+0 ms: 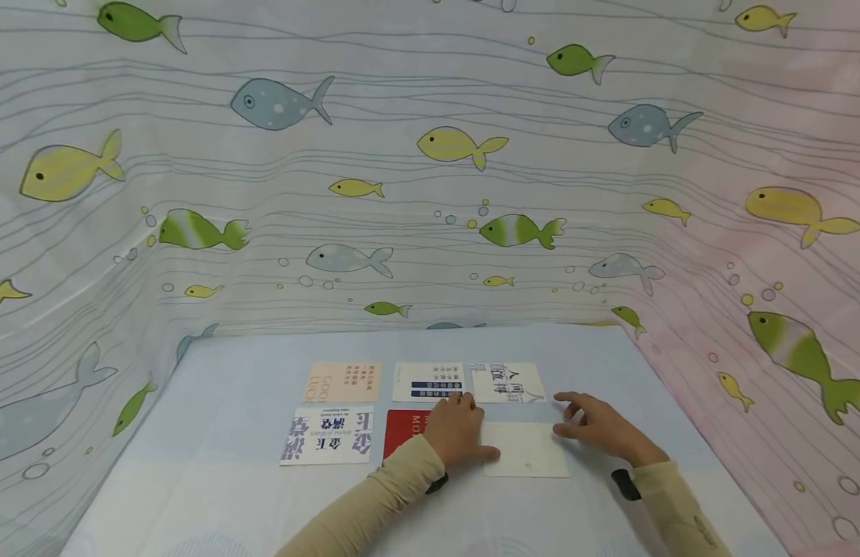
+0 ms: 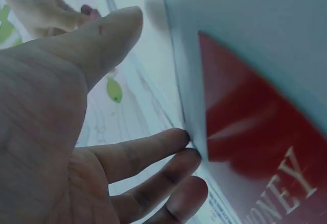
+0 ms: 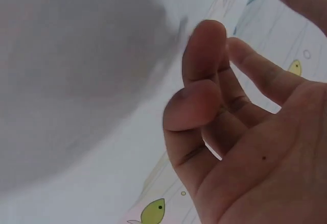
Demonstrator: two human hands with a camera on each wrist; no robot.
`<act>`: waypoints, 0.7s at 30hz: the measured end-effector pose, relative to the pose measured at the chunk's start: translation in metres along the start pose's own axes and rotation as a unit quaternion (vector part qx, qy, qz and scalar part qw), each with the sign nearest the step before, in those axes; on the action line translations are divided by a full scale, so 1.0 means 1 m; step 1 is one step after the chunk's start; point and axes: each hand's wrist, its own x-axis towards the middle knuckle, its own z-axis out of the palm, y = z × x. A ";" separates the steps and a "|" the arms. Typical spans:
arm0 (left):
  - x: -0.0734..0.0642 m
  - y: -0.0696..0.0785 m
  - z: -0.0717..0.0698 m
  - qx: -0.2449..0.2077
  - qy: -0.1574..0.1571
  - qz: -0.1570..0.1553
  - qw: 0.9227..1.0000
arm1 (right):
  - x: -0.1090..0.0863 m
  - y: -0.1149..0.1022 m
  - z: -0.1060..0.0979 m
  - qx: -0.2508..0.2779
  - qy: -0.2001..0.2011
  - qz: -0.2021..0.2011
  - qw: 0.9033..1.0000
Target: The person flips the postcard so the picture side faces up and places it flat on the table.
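A blank cream card point(image 1: 527, 450) lies on the table at the front right of two rows of cards. My left hand point(image 1: 458, 429) is between it and a red card point(image 1: 402, 432), partly covering the red one. Its thumb extends over the blank card's left edge; whether it touches cannot be told. In the left wrist view the fingers are slightly bent and grip nothing, near the red card point(image 2: 255, 117) with "MONEY" lettering. My right hand point(image 1: 600, 429) is at the blank card's right edge, fingers loosely curled. The right wrist view shows nothing held in this hand point(image 3: 245, 132).
Behind lie a peach card point(image 1: 342, 383), a white card with dark blue bands point(image 1: 428, 379) and a card with large blue characters point(image 1: 506, 383). A patterned blue-and-white card point(image 1: 327, 435) sits at front left. Fish-printed sheeting point(image 1: 402, 216) encloses the table point(image 1: 193, 480).
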 end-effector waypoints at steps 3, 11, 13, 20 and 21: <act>-0.001 0.002 0.000 0.007 -0.003 -0.003 1.000 | -0.003 -0.003 0.005 -0.019 -0.018 -0.007 1.000; -0.002 0.005 0.000 0.013 0.017 0.006 1.000 | -0.005 -0.003 0.016 -0.044 -0.009 -0.013 0.999; -0.003 0.005 -0.001 0.011 0.023 0.005 1.000 | -0.005 -0.002 0.017 -0.044 -0.004 -0.014 0.999; -0.004 0.006 -0.002 -0.013 0.027 -0.005 1.000 | -0.005 0.001 0.019 -0.025 0.002 -0.014 1.000; -0.004 0.006 -0.002 -0.020 0.028 -0.006 0.999 | -0.005 0.001 0.019 -0.019 0.002 -0.016 1.000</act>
